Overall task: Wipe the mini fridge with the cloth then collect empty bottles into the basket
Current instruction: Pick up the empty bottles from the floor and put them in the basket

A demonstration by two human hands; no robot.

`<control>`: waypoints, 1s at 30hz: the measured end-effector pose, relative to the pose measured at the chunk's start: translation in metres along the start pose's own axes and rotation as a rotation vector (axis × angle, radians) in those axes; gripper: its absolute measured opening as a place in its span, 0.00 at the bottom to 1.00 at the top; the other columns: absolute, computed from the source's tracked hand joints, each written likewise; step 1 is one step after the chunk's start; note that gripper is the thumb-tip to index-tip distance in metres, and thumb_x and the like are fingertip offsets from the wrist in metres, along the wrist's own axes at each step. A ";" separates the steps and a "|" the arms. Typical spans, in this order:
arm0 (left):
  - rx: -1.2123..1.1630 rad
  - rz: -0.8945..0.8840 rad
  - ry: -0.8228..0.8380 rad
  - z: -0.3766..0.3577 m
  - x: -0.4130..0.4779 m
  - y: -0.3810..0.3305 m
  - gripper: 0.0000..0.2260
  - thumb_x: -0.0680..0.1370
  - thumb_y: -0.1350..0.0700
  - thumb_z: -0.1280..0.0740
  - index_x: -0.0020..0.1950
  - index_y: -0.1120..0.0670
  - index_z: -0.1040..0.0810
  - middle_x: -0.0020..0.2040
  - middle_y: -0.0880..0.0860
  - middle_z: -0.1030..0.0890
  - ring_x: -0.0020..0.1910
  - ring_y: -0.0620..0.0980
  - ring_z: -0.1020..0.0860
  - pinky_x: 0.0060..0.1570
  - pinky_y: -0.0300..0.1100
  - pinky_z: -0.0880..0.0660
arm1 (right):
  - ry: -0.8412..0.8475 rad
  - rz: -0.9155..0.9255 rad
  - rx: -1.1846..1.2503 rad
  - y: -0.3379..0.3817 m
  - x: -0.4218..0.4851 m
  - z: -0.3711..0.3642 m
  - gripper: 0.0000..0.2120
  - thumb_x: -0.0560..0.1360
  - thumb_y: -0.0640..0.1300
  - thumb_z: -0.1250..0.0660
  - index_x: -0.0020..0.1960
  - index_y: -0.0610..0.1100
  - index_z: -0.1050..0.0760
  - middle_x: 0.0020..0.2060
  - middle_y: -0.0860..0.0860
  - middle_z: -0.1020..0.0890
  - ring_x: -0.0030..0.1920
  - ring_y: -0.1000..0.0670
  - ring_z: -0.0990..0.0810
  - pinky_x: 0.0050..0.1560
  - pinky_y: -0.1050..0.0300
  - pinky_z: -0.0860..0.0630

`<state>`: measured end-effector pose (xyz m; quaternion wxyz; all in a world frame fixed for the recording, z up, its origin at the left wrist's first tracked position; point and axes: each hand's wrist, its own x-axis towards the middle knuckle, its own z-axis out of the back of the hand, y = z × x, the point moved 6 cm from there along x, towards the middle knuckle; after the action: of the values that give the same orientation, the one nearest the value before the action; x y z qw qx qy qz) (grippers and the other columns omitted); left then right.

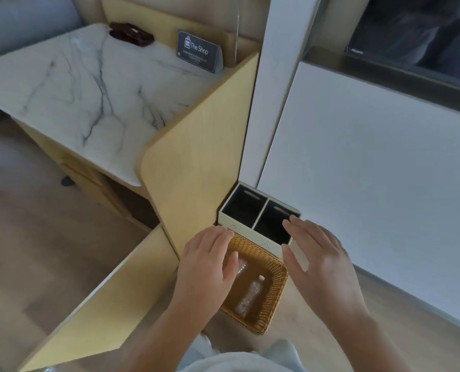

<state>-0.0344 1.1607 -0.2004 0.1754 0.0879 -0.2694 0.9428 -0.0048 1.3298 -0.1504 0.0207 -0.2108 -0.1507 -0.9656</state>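
Note:
A brown wicker basket (273,294) stands on the wooden floor below me. Inside it lies a clear empty plastic bottle (249,295) with a white cap, and a second clear bottle (241,266) shows partly under my left hand. My left hand (210,264) hovers over the basket's left side with its fingers straight and holds nothing. My right hand (317,260) is spread flat above the basket's right edge, also holding nothing. No cloth or mini fridge door is plainly visible.
A cream two-compartment bin (277,245) with dark insides stands just beyond the basket. A wooden side panel (196,162) and a marble counter (89,89) rise at the left, with a "The Shop" sign (199,52). A white wall panel (371,170) fills the right.

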 end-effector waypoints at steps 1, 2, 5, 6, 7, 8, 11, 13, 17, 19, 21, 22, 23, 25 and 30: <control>0.010 0.023 -0.018 0.004 -0.006 0.002 0.19 0.75 0.47 0.44 0.55 0.58 0.21 0.52 0.54 0.19 0.52 0.53 0.21 0.50 0.47 0.24 | 0.011 0.030 0.001 0.003 -0.001 -0.003 0.16 0.69 0.46 0.35 0.56 0.43 0.21 0.53 0.47 0.18 0.53 0.47 0.20 0.53 0.49 0.28; 0.016 0.049 -0.040 0.008 -0.012 0.004 0.19 0.75 0.48 0.43 0.55 0.58 0.21 0.52 0.54 0.19 0.52 0.53 0.21 0.50 0.47 0.24 | 0.027 0.059 0.008 0.006 -0.002 -0.007 0.16 0.69 0.46 0.34 0.56 0.44 0.21 0.53 0.48 0.18 0.53 0.47 0.20 0.54 0.49 0.29; 0.029 0.139 -0.135 0.021 -0.035 0.002 0.18 0.75 0.49 0.42 0.55 0.59 0.22 0.53 0.55 0.19 0.52 0.54 0.22 0.50 0.48 0.23 | 0.092 0.151 0.051 0.013 -0.006 -0.014 0.16 0.70 0.47 0.35 0.58 0.46 0.22 0.55 0.49 0.19 0.56 0.47 0.21 0.56 0.48 0.30; 0.040 0.178 -0.165 0.024 -0.044 0.001 0.18 0.75 0.50 0.42 0.55 0.59 0.22 0.52 0.56 0.19 0.52 0.54 0.22 0.50 0.48 0.23 | 0.111 0.187 0.069 0.015 -0.007 -0.016 0.16 0.71 0.47 0.35 0.58 0.46 0.23 0.56 0.50 0.19 0.56 0.48 0.21 0.56 0.48 0.31; 0.053 0.221 -0.194 0.028 -0.055 -0.001 0.18 0.75 0.50 0.42 0.55 0.60 0.22 0.52 0.56 0.19 0.51 0.54 0.22 0.49 0.48 0.23 | 0.134 0.217 0.093 0.018 -0.009 -0.017 0.17 0.71 0.48 0.36 0.59 0.47 0.23 0.56 0.50 0.20 0.57 0.48 0.22 0.57 0.49 0.32; 0.072 0.262 -0.225 0.031 -0.067 -0.003 0.17 0.75 0.50 0.42 0.54 0.60 0.22 0.52 0.56 0.19 0.51 0.54 0.21 0.48 0.47 0.23 | 0.161 0.238 0.125 0.020 -0.010 -0.017 0.17 0.72 0.48 0.36 0.59 0.47 0.23 0.57 0.50 0.20 0.57 0.48 0.22 0.58 0.48 0.32; 0.142 0.388 -0.298 0.037 -0.108 -0.010 0.17 0.74 0.51 0.41 0.54 0.60 0.22 0.51 0.57 0.20 0.49 0.55 0.21 0.50 0.44 0.27 | 0.272 0.288 0.198 0.024 -0.021 -0.019 0.18 0.73 0.50 0.38 0.60 0.48 0.24 0.58 0.51 0.21 0.60 0.48 0.24 0.60 0.48 0.35; 0.191 0.479 -0.317 0.038 -0.138 -0.016 0.17 0.74 0.52 0.41 0.54 0.61 0.22 0.51 0.58 0.19 0.49 0.57 0.21 0.50 0.47 0.26 | 0.363 0.329 0.231 0.025 -0.033 -0.021 0.18 0.74 0.51 0.40 0.61 0.48 0.25 0.60 0.51 0.22 0.62 0.48 0.26 0.62 0.48 0.37; 0.241 0.686 -0.352 0.039 -0.190 -0.033 0.17 0.74 0.51 0.39 0.55 0.61 0.22 0.51 0.58 0.20 0.49 0.57 0.22 0.51 0.46 0.29 | 0.453 0.466 0.288 0.031 -0.055 -0.020 0.17 0.75 0.51 0.39 0.61 0.47 0.24 0.59 0.49 0.22 0.61 0.47 0.25 0.61 0.47 0.31; 0.256 0.756 -0.365 0.039 -0.213 -0.042 0.18 0.74 0.51 0.41 0.55 0.61 0.23 0.52 0.58 0.21 0.49 0.57 0.22 0.51 0.47 0.28 | 0.482 0.538 0.320 0.038 -0.065 -0.020 0.15 0.75 0.47 0.35 0.60 0.45 0.24 0.58 0.48 0.21 0.59 0.47 0.24 0.59 0.51 0.32; 0.266 0.803 -0.384 0.039 -0.236 -0.048 0.18 0.74 0.51 0.42 0.55 0.62 0.23 0.51 0.59 0.21 0.49 0.57 0.22 0.49 0.50 0.24 | 0.501 0.610 0.339 0.051 -0.075 -0.019 0.15 0.74 0.45 0.33 0.60 0.44 0.24 0.57 0.47 0.21 0.58 0.48 0.24 0.59 0.55 0.34; 0.275 0.830 -0.391 0.040 -0.248 -0.050 0.18 0.74 0.51 0.42 0.55 0.62 0.23 0.51 0.59 0.20 0.49 0.58 0.22 0.49 0.51 0.24 | 0.504 0.645 0.348 0.059 -0.080 -0.018 0.15 0.73 0.44 0.32 0.59 0.44 0.23 0.57 0.47 0.20 0.58 0.48 0.24 0.58 0.56 0.35; 0.288 0.860 -0.396 0.042 -0.259 -0.052 0.18 0.74 0.51 0.42 0.55 0.62 0.23 0.51 0.59 0.20 0.49 0.58 0.22 0.49 0.51 0.24 | 0.503 0.680 0.354 0.068 -0.086 -0.016 0.15 0.73 0.44 0.32 0.59 0.44 0.23 0.57 0.47 0.20 0.58 0.48 0.23 0.58 0.56 0.35; 0.309 0.920 -0.406 0.047 -0.282 -0.054 0.19 0.74 0.50 0.43 0.55 0.62 0.23 0.52 0.59 0.20 0.51 0.58 0.22 0.52 0.49 0.27 | 0.489 0.748 0.369 0.087 -0.099 -0.012 0.15 0.73 0.45 0.32 0.59 0.44 0.23 0.56 0.47 0.20 0.57 0.48 0.23 0.57 0.56 0.35; 0.279 1.052 -0.495 0.067 -0.341 -0.051 0.21 0.74 0.48 0.45 0.59 0.59 0.24 0.56 0.56 0.21 0.55 0.56 0.23 0.54 0.50 0.29 | 0.489 0.887 0.437 0.142 -0.142 -0.001 0.16 0.72 0.47 0.37 0.58 0.43 0.22 0.54 0.47 0.19 0.55 0.48 0.22 0.55 0.56 0.31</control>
<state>0.3050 1.0683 -0.2083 -0.3963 0.1819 -0.1831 0.8811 0.1385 1.1912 -0.1698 0.5032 -0.0146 -0.2350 -0.8315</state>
